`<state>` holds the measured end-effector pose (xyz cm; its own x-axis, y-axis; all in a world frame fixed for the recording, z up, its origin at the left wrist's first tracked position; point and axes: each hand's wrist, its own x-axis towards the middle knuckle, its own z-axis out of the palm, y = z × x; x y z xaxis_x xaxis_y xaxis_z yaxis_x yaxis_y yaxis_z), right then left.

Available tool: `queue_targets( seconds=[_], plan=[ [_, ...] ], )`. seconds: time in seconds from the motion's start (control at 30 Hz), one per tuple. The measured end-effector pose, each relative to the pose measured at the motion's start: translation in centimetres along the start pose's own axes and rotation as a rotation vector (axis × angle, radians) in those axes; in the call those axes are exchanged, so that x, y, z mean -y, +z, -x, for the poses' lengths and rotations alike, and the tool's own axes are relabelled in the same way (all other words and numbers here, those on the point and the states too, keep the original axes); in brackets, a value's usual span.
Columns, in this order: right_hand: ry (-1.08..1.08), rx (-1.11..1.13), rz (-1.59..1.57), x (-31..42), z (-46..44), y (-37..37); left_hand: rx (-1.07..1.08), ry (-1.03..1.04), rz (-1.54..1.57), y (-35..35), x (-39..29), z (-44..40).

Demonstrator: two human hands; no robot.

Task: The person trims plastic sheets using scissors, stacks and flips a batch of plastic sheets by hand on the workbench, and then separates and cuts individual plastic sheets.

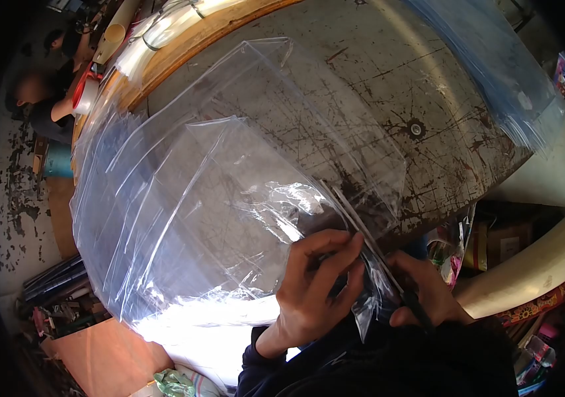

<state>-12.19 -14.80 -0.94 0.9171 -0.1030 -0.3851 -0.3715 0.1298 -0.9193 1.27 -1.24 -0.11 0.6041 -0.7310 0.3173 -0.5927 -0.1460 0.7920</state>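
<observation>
A large clear plastic sheet [229, 165] lies in folds over the worn table, with bright glare on its near side. My left hand [319, 281] pinches the sheet close to its near edge, thumb and fingers curled together. In my right hand [428, 284] is a pair of scissors [373, 246] with long thin blades and a dark handle. The blades point away from me and to the left, along the plastic beside my left fingers. A crumpled strip of the plastic hangs between my two hands. How far apart the blades stand is unclear.
Scratched table [388, 86] carries more stacked clear sheets [487, 59] at right. Bundled plastic [153, 33] lies along its far left edge, near a red-and-white tape roll [86, 94]. Another person [47, 99] is beyond. A cream roll [527, 271] stands at lower right, orange board [107, 357] at lower left.
</observation>
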Motion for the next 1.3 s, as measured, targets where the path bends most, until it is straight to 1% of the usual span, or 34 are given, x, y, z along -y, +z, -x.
queue_targets(
  seconds=[0.13,0.23,0.33,0.4,0.53,0.63,0.73,0.83,0.87,0.93,1.0,1.13,1.2,1.3],
  plan=[
    [-0.008,0.008,0.023,0.3,-0.1,-0.1,-0.005,0.004,0.008,0.1,0.1,0.1],
    [0.035,0.018,0.048,0.4,-0.2,-0.1,-0.005,0.012,0.011,0.1,0.1,0.0],
    [-0.003,-0.016,0.022,-0.4,-0.3,0.4,-0.013,0.029,0.023,0.1,0.2,0.0],
    [-0.109,-0.068,-0.026,-1.0,-0.5,0.7,-0.004,0.060,0.008,0.0,0.2,-0.1],
    [-0.115,-0.046,-0.009,-1.6,-0.7,0.6,-0.011,0.057,0.017,0.1,0.3,0.0],
    [-0.167,-0.067,-0.010,-2.3,-0.7,0.7,-0.019,0.077,0.007,0.2,0.3,-0.1],
    [-0.116,-0.042,-0.039,-2.5,-0.6,0.6,-0.017,0.084,-0.001,0.1,0.3,-0.2],
    [-0.172,-0.071,-0.089,-2.9,-0.8,0.9,-0.019,0.100,-0.001,0.1,0.4,-0.2],
    [-0.106,-0.072,-0.136,-2.6,-0.6,0.9,-0.021,0.100,0.001,0.1,0.4,-0.2],
    [-0.040,-0.074,-0.182,-1.8,-0.2,0.7,-0.023,0.101,0.004,0.2,0.4,-0.2],
    [0.090,-0.073,-0.207,-0.9,-0.1,0.5,-0.035,0.096,0.015,0.3,0.4,-0.2],
    [0.103,-0.050,-0.165,-0.4,-0.1,0.1,-0.021,0.104,0.008,0.1,0.2,-0.2],
    [0.027,-0.052,-0.110,-0.5,-0.2,0.1,-0.001,0.099,-0.003,-0.1,0.1,-0.1],
    [-0.020,-0.072,-0.159,-0.4,-0.5,0.4,-0.011,0.131,-0.007,0.2,0.4,0.1]
  ],
)
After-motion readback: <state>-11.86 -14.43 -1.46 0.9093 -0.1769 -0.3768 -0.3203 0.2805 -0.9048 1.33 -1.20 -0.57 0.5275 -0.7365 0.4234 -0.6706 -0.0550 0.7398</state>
